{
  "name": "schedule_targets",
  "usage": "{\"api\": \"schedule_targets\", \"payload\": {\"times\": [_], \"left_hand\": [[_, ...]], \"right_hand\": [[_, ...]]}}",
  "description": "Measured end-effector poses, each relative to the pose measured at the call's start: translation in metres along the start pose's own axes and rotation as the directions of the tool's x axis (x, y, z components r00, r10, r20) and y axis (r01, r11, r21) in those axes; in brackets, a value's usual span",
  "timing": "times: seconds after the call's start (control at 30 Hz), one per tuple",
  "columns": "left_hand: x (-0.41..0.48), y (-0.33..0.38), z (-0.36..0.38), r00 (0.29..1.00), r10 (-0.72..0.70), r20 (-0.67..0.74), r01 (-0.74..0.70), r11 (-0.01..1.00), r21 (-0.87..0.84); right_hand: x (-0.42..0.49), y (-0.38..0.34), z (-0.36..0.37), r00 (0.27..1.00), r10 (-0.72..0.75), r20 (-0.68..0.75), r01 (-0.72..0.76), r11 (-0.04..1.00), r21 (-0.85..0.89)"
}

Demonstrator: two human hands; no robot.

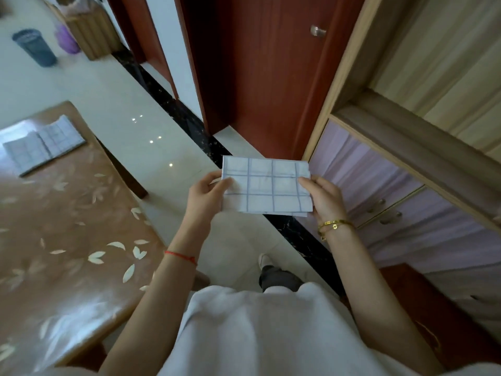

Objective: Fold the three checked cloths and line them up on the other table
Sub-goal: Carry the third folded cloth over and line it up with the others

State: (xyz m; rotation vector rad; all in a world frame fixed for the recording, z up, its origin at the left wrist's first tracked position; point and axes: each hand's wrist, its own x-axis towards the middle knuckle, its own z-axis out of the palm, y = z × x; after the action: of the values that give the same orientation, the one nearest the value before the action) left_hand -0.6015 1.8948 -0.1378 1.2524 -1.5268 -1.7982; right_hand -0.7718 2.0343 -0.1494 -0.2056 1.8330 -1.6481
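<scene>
A folded white cloth with blue checks (265, 185) is held in the air in front of me, over the floor. My left hand (206, 198) pinches its left edge with the thumb on top. My right hand (324, 198) pinches its right edge the same way. Two more folded checked cloths lie side by side on the brown table (62, 226) at the left: one (25, 153) nearer the left edge of the view, the other (63, 135) touching it on the right.
The table has a glossy leaf-patterned cover and a leg (130, 180) near my path. A red door (260, 77) stands ahead, a cabinet with lilac drawers (379, 191) at the right. A dark bin (35, 47) stands far left on the tiled floor.
</scene>
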Motion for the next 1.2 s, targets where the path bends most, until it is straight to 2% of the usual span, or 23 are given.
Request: {"api": "schedule_targets", "payload": {"times": [0.23,0.37,0.67,0.9,1.2], "left_hand": [[0.055,0.031,0.030,0.987,0.002,-0.159,-0.015,0.997,-0.082],[0.072,0.041,0.038,0.967,-0.012,-0.253,-0.021,0.992,-0.128],[0.118,0.046,0.014,0.898,-0.084,-0.431,-0.012,0.976,-0.217],[0.186,0.055,-0.020,0.862,-0.116,-0.494,-0.010,0.970,-0.244],[0.296,0.094,-0.102,0.826,-0.117,-0.551,-0.038,0.964,-0.262]], "right_hand": [[0.091,-0.051,0.010,0.981,-0.016,0.193,0.034,0.995,-0.089],[0.131,-0.066,0.024,0.954,0.025,0.297,0.015,0.991,-0.132],[0.200,-0.081,0.096,0.871,0.076,0.486,0.049,0.970,-0.240],[0.253,-0.091,0.168,0.828,0.111,0.549,0.056,0.959,-0.278],[0.330,-0.122,0.306,0.795,0.111,0.597,0.093,0.949,-0.300]]}}
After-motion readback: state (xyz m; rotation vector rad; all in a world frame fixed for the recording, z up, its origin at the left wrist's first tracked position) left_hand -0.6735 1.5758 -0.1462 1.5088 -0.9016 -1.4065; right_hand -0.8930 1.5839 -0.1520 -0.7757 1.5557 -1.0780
